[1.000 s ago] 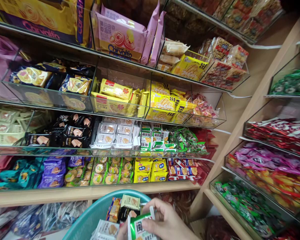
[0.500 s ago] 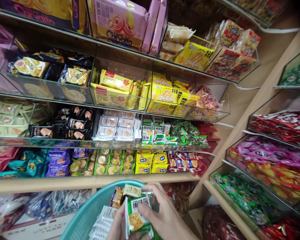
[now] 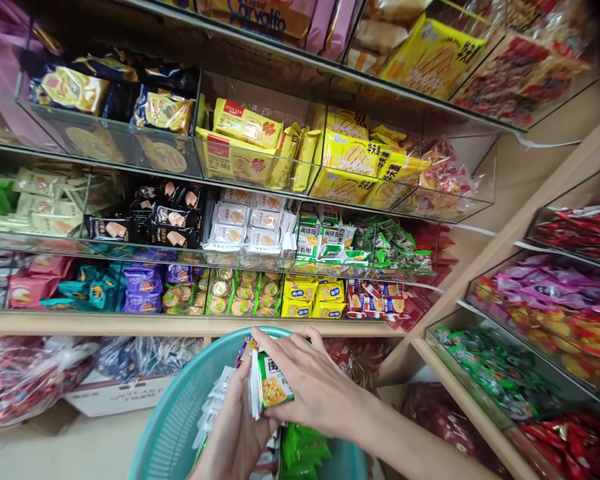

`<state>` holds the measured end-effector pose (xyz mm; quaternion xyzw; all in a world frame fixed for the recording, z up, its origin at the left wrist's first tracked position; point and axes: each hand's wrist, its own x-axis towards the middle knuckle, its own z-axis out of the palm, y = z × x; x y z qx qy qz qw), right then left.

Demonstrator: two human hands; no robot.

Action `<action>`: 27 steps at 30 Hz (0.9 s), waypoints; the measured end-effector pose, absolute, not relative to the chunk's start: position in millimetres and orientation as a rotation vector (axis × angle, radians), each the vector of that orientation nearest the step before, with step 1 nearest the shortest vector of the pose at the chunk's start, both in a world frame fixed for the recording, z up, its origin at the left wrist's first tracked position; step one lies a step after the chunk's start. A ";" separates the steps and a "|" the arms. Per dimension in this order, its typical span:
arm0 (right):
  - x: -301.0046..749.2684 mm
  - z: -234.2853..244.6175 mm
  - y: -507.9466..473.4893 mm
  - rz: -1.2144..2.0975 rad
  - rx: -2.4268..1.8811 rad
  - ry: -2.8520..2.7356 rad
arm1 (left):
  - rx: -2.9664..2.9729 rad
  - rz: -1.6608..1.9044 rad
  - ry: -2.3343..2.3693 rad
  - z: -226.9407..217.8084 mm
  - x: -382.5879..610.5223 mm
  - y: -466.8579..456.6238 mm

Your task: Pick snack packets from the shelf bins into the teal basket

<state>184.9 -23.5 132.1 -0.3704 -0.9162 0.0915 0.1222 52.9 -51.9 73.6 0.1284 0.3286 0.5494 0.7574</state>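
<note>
Over a teal plastic basket [image 3: 153, 417], both my hands are closed around a small stack of green-and-white snack packets [image 3: 274, 392]. My left hand [image 3: 235, 420] grips the stack from the left, its thumb along the near edge and its fingers underneath. Across the top and right side lies my right hand [image 3: 313, 380], its fingers covering part of the front packet. White packets [image 3: 213, 407] stand in a row inside the basket on the left. Bright green packets [image 3: 305, 448] lie at its near right. An orange-and-blue packet [image 3: 245, 348] shows just beyond my left thumb.
Tiered shelves with clear bins of wrapped snacks rise ahead, including yellow packets [image 3: 305, 298] and white packets [image 3: 250, 227]. More bins, one with green sweets [image 3: 495, 373], run along the right. A white carton [image 3: 117, 397] and bagged goods [image 3: 30, 380] sit below the wooden ledge [image 3: 105, 325].
My right hand has shifted from the packet's right side to over its top. The stack has turned and is squeezed between both hands. The camera view has tilted downward.
</note>
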 end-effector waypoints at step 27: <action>96.8 39.8 -43.9 0.540 -1.049 -2.752 | 0.262 1.109 0.975 12.9 -39.1 -96.5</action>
